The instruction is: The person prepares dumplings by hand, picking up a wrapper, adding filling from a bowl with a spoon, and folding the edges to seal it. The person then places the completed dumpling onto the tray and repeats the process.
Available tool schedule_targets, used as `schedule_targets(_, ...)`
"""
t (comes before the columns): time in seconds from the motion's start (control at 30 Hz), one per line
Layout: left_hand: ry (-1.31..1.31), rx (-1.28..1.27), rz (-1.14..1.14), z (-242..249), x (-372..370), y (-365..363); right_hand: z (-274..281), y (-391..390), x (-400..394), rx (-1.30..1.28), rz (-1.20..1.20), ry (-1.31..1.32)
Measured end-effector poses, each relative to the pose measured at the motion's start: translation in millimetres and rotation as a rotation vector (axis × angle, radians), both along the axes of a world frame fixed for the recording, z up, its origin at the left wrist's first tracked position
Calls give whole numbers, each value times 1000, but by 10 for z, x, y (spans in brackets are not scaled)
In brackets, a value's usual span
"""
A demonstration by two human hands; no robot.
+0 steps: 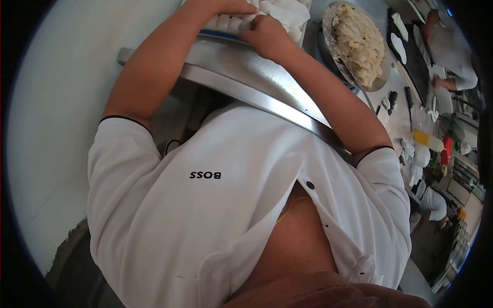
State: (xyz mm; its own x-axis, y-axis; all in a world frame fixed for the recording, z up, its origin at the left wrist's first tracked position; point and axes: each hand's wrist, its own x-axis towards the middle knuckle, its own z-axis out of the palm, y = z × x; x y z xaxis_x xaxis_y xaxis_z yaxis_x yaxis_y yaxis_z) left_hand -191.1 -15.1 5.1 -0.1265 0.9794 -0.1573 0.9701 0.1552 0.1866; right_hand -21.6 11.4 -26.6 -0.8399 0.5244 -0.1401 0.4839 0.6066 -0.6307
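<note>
At the top edge, a tray (304, 35) holds rows of white, dough-like pieces (223, 21) and a flat white sheet (290, 11). My left hand (233, 6) reaches over the tray, partly cut off by the frame, its fingers bent together on the pieces. Beside it, my right hand (266, 37) has its fingers curled in at the tray's near side, against the white pieces. What lies between the fingers of either hand is too hidden to name.
A metal bowl of pale, lumpy mix (358, 46) stands right of the tray on the steel table (246, 66). Farther right are knives, dark boards, a yellow container (421, 137) and a red object. One person (452, 51) works across the table; another bends lower right. A wall is left.
</note>
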Motion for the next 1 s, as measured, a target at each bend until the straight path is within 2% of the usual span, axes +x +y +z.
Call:
schedule_targets(0.1,10,125,-52,-159,-65,35,-17,12,-22,59,-15,22)
schedule_targets(0.17,3,129,-43,-180,-84,48,45,62,32,164,151,-37)
schedule_targets(0.23,-6,132,-23,-167,-92,33,154,82,160,240,111,-30)
schedule_targets(0.3,-45,237,43,-194,-102,19,185,203,281,312,76,-24)
schedule_targets(0.37,-78,241,102,-97,-74,-2,107,472,369,490,-196,82)
schedule_targets(0.5,-130,300,168,-50,-74,1,-2,793,480,555,-371,96)
schedule_targets(0.6,-90,302,155,-86,-83,25,-60,845,481,391,-333,28)
schedule_targets(0.7,-85,346,158,-123,-107,8,-47,822,459,289,-412,114)
schedule_targets(0.9,-133,457,170,-63,-25,7,153,823,431,151,-274,309)
schedule_targets(0.97,-194,460,201,-39,75,-8,173,829,359,-356,-364,581)
schedule_targets(1.0,-260,462,240,-25,115,-27,196,827,373,-355,-370,589)
